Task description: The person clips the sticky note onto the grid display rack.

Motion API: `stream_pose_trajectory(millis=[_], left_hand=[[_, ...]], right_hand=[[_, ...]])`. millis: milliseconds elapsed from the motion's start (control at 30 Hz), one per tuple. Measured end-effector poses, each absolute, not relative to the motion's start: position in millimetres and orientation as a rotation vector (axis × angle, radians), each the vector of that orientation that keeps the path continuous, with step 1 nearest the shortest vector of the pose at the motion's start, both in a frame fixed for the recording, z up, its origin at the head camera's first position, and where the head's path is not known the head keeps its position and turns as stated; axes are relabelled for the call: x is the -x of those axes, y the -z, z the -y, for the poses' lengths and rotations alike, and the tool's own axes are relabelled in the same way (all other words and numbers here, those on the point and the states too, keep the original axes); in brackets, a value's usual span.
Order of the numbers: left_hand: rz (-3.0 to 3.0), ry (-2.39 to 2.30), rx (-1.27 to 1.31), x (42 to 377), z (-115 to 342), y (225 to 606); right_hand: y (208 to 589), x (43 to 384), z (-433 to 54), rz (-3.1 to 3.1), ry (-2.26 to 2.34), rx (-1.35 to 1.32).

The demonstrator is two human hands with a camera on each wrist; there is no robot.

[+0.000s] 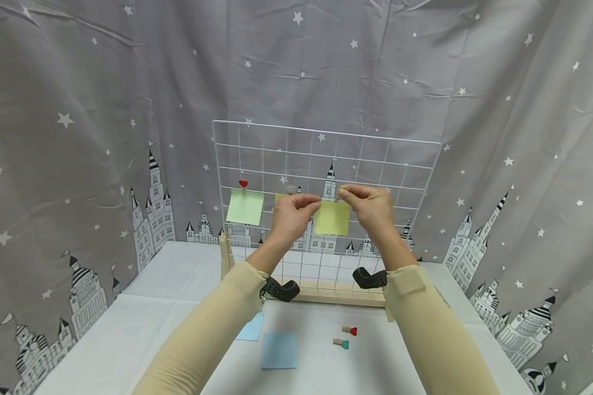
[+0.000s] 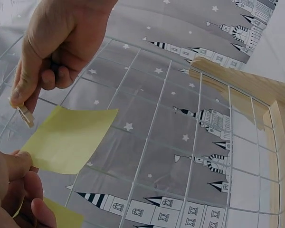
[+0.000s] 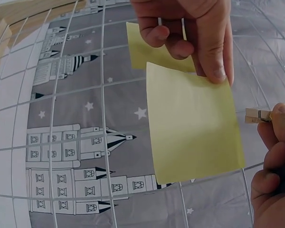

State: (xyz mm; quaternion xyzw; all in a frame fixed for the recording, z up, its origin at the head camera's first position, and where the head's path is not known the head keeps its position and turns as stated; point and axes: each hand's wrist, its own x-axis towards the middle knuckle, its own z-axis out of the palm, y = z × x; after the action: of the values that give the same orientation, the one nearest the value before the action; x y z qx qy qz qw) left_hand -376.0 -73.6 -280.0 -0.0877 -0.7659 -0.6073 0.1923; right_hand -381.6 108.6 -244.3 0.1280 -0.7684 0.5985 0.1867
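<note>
Our left hand (image 1: 292, 216) is pinching the yellow note (image 1: 332, 219) by its top-left corner; our right hand (image 1: 373, 207) is holding a clip (image 3: 252, 115) just above, pointing down.

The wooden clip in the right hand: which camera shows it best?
The right wrist view: the wooden clip shows its end and dark band clear of the right hand. The left wrist view shows it slanting from that hand; the head view, only a tiny piece.
</note>
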Motion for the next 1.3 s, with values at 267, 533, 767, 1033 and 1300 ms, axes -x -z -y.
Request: stream_pose_trajectory(millis=[267, 533, 767, 1033, 1300], left_hand=[[2.154, 1.695, 0.226, 377.8, 73.4, 278.7], [2.166, 1.661, 0.212, 378.3, 71.5, 280.0], [2.157, 1.626, 0.21, 379.2, 71.5, 280.0], [2.147, 1.62, 0.183, 381.3, 68.5, 281.9], [2.152, 1.586, 0.154, 379.8, 65.9, 280.0]], right_hand=[[244.7, 389.7, -102.2, 2.189, -1.634, -0.32], [247.1, 391.7, -97.1, 2.21, -1.579, -0.285], [246.6, 390.2, -95.4, 2.218, -1.574, -0.301], [247.4, 392.0, -94.2, 2.271, -1.519, -0.281], [248.0, 394.0, -92.8, 2.325, -1.429, -0.28]])
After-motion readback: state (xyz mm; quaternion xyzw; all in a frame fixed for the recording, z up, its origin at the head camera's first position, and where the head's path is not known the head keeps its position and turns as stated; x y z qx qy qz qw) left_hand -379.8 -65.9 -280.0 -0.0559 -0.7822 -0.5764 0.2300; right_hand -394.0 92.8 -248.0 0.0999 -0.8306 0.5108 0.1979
